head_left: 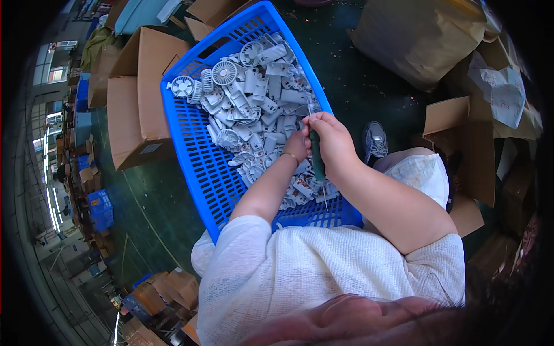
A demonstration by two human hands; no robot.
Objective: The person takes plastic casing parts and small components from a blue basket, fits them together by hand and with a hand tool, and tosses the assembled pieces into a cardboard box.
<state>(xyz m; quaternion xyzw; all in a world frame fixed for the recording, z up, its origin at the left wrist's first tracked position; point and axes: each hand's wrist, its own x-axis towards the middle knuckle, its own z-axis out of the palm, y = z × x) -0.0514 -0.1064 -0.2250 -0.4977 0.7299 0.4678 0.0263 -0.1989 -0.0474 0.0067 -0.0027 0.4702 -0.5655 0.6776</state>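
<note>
My right hand point(330, 135) is closed around a green-handled tool point(317, 157), whose thin metal shaft points back toward me. Its exact kind is partly hidden by the hand. Against its fingertips, my left hand point(298, 144) is closed in a pinch; whatever it holds is hidden between the fingers. Both hands are over the right side of a blue plastic basket point(193, 151). Inside lies a heap of small white fan parts point(270, 86), with casings, round grilles and blades. A round fan grille point(224, 73) rests near the heap's far left.
An opened cardboard box point(128, 106) stands left of the basket. To the right are another open carton point(474, 150) and a large tan sack point(416, 40) farther off. My shoe point(375, 140) is on the dark green floor point(350, 78). More boxes point(176, 286) are stacked at lower left.
</note>
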